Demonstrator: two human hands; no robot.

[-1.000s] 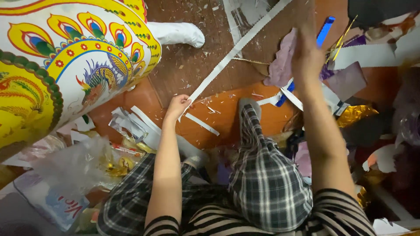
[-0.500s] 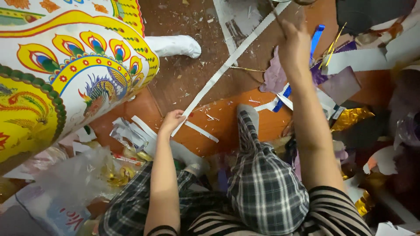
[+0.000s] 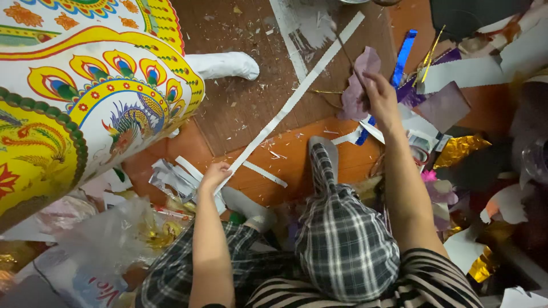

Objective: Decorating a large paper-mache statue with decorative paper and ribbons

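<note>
One view only, from a camera worn on the person's head. It looks steeply down over the striped top and checked trousers to the floor (image 3: 251,108). The lap fills the bottom centre of the frame, close to the lens; both forearms run upward from the lower edge, the left hand (image 3: 214,173) at centre left, the right hand (image 3: 381,94) at upper right. A painted figure (image 3: 80,97) crowds the upper left, near and cropped. No second view overlaps.
</note>
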